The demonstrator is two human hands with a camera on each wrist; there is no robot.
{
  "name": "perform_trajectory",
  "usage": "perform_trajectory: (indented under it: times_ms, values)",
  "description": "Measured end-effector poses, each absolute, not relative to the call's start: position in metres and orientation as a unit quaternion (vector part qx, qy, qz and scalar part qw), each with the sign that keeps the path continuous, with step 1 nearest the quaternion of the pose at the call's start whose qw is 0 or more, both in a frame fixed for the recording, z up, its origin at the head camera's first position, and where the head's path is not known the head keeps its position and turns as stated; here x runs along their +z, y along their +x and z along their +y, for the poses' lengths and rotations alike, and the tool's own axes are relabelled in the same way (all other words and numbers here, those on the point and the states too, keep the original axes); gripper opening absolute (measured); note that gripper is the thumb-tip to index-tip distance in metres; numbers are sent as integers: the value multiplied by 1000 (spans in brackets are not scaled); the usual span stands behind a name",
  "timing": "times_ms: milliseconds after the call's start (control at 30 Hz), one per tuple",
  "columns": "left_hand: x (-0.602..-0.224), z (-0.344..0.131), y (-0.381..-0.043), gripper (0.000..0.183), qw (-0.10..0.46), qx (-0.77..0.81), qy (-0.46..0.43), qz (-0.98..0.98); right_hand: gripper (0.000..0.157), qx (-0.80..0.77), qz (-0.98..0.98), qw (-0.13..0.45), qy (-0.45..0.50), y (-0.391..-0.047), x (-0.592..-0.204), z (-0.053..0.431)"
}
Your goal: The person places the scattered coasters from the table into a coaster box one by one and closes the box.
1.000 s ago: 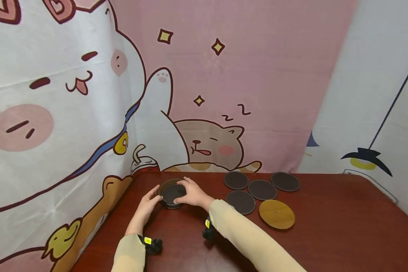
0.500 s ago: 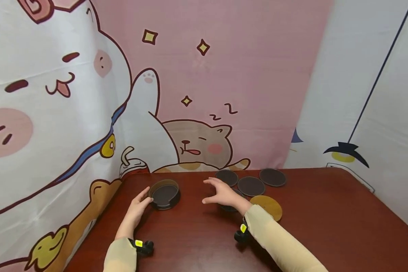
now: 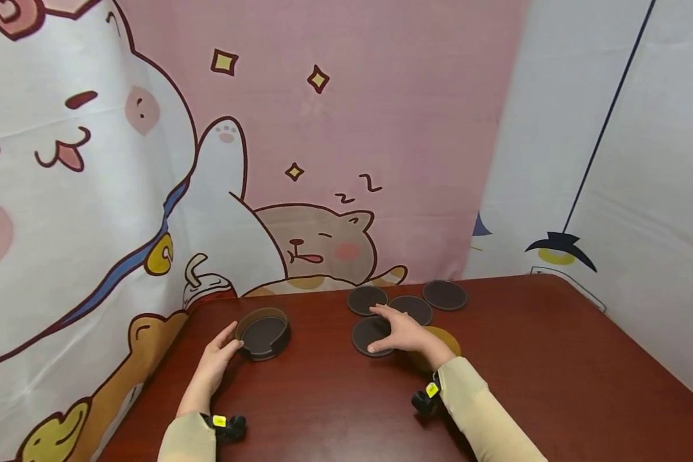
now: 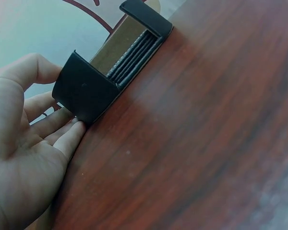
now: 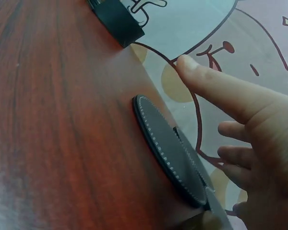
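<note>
A round dark coaster holder [image 3: 280, 345] with a notch in its front wall stands on the table at the left. Several coasters [image 4: 132, 62] are stacked inside, their edges showing through the notch in the left wrist view. My left hand [image 3: 213, 362] touches the holder's outer left side with thumb and fingers, without curling round it. Over the nearest loose coaster [image 3: 365, 333], a dark disc with pale stitching, hovers my right hand [image 3: 405, 332], fingers spread and nothing held. The right wrist view shows its thumb [image 5: 211, 81] apart from that coaster [image 5: 168, 148].
Behind the right hand lie more dark coasters, one at the back left [image 3: 367, 299], another partly covered [image 3: 412, 309], and one farther right [image 3: 444, 294]. A yellowish wooden disc [image 3: 447, 339] is half hidden by the right wrist. A printed cloth [image 3: 410, 128] hangs behind the table [image 3: 554, 359].
My right hand has left the coaster holder and moved right, over the loose coasters. The left hand stays at the holder's side. The head view has turned to the right.
</note>
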State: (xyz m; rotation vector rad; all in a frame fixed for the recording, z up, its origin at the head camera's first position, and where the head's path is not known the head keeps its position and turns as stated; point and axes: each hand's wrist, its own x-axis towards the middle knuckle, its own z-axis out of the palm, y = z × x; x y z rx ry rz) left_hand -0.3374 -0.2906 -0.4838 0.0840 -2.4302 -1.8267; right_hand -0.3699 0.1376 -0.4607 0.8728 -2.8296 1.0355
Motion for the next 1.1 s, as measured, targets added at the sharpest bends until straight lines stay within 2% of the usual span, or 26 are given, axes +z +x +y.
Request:
perform_trajectory:
  times_ms: [567, 867, 1100]
  values:
    - [-483, -291, -336, 56, 43, -598, 32, -799, 97, 254, -928, -3, 274, -367, -478, 132]
    - [-483, -291, -338, 57, 42, -595, 29, -802, 82, 238, -934, -2, 267, -364, -477, 130]
    - [-485, -289, -338, 57, 46, -600, 31, -798, 79, 239, -933, 0, 268, -362, -476, 131]
